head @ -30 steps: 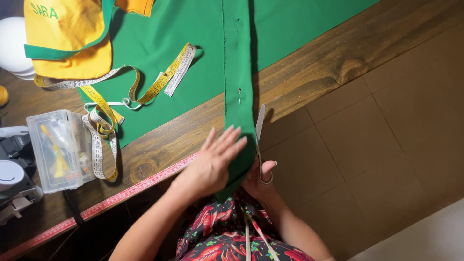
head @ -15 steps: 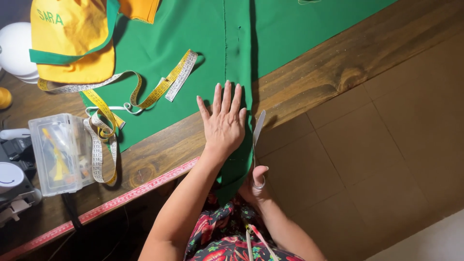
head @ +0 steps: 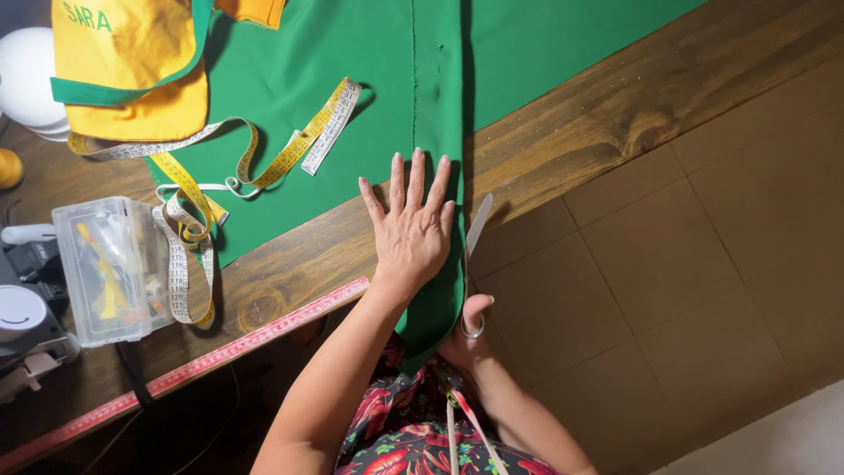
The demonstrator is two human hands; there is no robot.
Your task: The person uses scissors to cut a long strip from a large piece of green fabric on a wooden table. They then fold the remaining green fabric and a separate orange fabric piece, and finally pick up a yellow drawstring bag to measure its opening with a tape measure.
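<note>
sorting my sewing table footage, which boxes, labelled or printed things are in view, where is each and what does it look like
clear plastic box: left on the wooden table, rectangular, yellow bits inside.
yellow garment: top left on the green fabric, green lettering and trim.
yellow tape measure: looped across fabric and table, printed scale.
red ruler strip: along the table's near edge.
No screens or signs.

left hand (head: 413, 233) flat, fingers (head: 397, 180) spread | right hand (head: 466, 339) gripping, thumb up
</note>
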